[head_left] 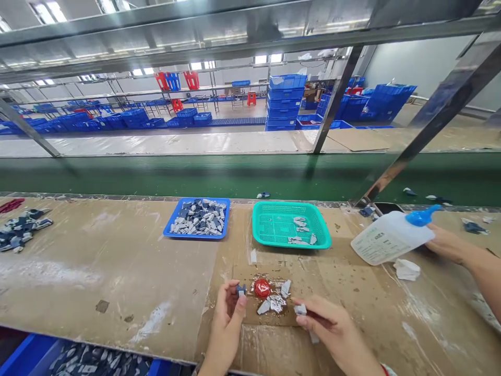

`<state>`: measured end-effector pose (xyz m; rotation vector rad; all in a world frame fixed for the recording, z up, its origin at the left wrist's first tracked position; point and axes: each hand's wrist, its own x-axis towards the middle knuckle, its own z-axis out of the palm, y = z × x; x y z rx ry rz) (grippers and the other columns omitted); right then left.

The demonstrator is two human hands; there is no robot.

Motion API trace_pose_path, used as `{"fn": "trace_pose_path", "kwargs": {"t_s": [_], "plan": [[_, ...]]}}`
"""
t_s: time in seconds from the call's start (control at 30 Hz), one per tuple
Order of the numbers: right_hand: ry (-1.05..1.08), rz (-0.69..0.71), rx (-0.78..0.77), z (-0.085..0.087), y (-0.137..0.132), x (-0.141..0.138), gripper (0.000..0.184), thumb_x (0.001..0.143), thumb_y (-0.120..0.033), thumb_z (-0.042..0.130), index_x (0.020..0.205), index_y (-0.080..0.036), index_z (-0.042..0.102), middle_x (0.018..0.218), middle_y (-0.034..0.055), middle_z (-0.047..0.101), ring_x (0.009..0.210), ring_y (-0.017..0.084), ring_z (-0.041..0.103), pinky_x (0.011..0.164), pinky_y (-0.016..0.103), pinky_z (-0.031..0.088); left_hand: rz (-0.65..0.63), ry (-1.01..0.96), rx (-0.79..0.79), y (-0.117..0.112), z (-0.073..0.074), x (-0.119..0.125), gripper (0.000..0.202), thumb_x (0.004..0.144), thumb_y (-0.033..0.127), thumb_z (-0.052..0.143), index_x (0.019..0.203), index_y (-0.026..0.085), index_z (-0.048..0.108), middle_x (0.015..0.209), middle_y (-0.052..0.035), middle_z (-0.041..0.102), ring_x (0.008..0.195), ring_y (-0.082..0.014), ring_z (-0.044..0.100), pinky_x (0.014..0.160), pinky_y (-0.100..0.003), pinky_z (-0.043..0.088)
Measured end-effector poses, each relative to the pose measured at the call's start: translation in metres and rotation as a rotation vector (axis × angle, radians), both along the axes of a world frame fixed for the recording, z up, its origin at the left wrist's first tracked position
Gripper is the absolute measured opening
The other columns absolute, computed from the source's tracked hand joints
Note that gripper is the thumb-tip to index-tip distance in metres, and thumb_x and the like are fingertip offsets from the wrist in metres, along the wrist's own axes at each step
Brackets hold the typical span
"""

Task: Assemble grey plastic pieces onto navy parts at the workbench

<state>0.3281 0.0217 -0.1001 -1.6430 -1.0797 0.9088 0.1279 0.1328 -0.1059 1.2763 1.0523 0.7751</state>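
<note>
My left hand [229, 321] pinches a small dark blue and grey plastic piece [241, 289] between thumb and fingers. To the right, my right hand [332, 326] grips a small light grey piece [300, 309] at its fingertips; another pale piece shows below its thumb. Between the hands, on the cardboard, sits a round red object [262, 288] with a wet shine. Beside it are a white patterned piece [277, 303] and a few loose grey pieces [286, 288]. Wet brown stains surround them.
Behind are a green basket [260, 241] with several grey pieces and a blue tray [168, 233] heaped with pieces. At right, another person's hand [446, 243] is at a white bottle [385, 241] with a blue top. Beyond runs a green conveyor belt [176, 175].
</note>
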Motion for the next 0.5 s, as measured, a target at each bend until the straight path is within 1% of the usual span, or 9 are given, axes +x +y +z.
{"fn": "trace_pose_path", "kwargs": {"t_s": [0.07, 0.13, 0.2, 0.23, 0.3, 0.37, 0.43, 0.5], "plan": [[0.056, -0.115, -0.021, -0.007, 0.0, 0.0, 0.039, 0.073, -0.054, 0.067, 0.1, -0.025, 0.072, 0.08, 0.0071, 0.068, 0.074, 0.023, 0.065, 0.068, 0.035, 0.057, 0.085, -0.038, -0.036, -0.01, -0.001, 0.004, 0.047, 0.079, 0.054, 0.062, 0.111, 0.021, 0.051, 0.104, -0.0073, 0.059, 0.101, -0.0224, 0.057, 0.089, -0.031, 0.041], [0.052, -0.162, -0.013, -0.011, -0.001, 0.002, 0.032, 0.073, -0.052, 0.068, 0.094, -0.029, 0.072, 0.082, 0.0077, 0.07, 0.074, 0.025, 0.066, 0.068, 0.037, 0.058, 0.155, -0.084, -0.053, -0.019, 0.001, 0.005, 0.05, 0.076, 0.057, 0.065, 0.108, 0.021, 0.053, 0.095, -0.0059, 0.061, 0.088, -0.0203, 0.06, 0.082, -0.029, 0.043], [-0.043, -0.136, 0.018, -0.01, -0.002, 0.002, 0.021, 0.079, -0.047, 0.064, 0.092, -0.033, 0.072, 0.088, 0.0078, 0.07, 0.079, 0.026, 0.066, 0.073, 0.04, 0.058, 0.196, -0.126, -0.058, -0.027, 0.005, 0.005, 0.051, 0.073, 0.057, 0.067, 0.106, 0.021, 0.055, 0.087, -0.0051, 0.063, 0.079, -0.0195, 0.061, 0.076, -0.029, 0.044], [-0.103, -0.109, 0.031, -0.009, -0.002, 0.001, 0.019, 0.082, -0.045, 0.061, 0.095, -0.035, 0.071, 0.091, 0.0076, 0.07, 0.081, 0.027, 0.066, 0.075, 0.042, 0.057, 0.2, -0.143, -0.061, -0.031, 0.007, 0.004, 0.051, 0.073, 0.057, 0.067, 0.106, 0.021, 0.055, 0.084, -0.005, 0.063, 0.076, -0.0192, 0.061, 0.074, -0.028, 0.045], [-0.203, -0.068, 0.044, -0.007, -0.001, -0.003, 0.022, 0.086, -0.042, 0.056, 0.105, -0.039, 0.068, 0.096, 0.0073, 0.069, 0.085, 0.028, 0.065, 0.078, 0.045, 0.056, 0.189, -0.174, -0.076, -0.036, 0.011, 0.002, 0.049, 0.075, 0.057, 0.066, 0.108, 0.022, 0.053, 0.084, -0.0044, 0.063, 0.07, -0.0174, 0.061, 0.07, -0.028, 0.046], [-0.26, -0.027, 0.022, -0.007, 0.0, -0.01, 0.024, 0.089, -0.04, 0.051, 0.11, -0.041, 0.064, 0.096, 0.0078, 0.068, 0.088, 0.028, 0.065, 0.079, 0.046, 0.055, 0.169, -0.211, -0.111, -0.038, 0.013, -0.001, 0.048, 0.077, 0.056, 0.065, 0.11, 0.024, 0.051, 0.088, -0.0037, 0.063, 0.062, -0.0139, 0.059, 0.063, -0.026, 0.045], [-0.312, 0.018, -0.029, -0.008, 0.004, -0.017, 0.025, 0.092, -0.038, 0.046, 0.109, -0.04, 0.064, 0.094, 0.0093, 0.067, 0.087, 0.029, 0.065, 0.078, 0.047, 0.054, 0.152, -0.253, -0.163, -0.037, 0.013, -0.004, 0.047, 0.077, 0.055, 0.065, 0.109, 0.025, 0.05, 0.089, -0.0034, 0.063, 0.058, -0.0118, 0.056, 0.059, -0.025, 0.043], [-0.371, 0.064, -0.086, -0.009, 0.007, -0.023, 0.026, 0.093, -0.036, 0.043, 0.107, -0.037, 0.064, 0.093, 0.0107, 0.066, 0.085, 0.03, 0.064, 0.076, 0.049, 0.053, 0.135, -0.29, -0.201, -0.034, 0.012, -0.007, 0.047, 0.077, 0.055, 0.066, 0.109, 0.025, 0.05, 0.087, -0.003, 0.064, 0.058, -0.0112, 0.054, 0.059, -0.025, 0.041]]}}
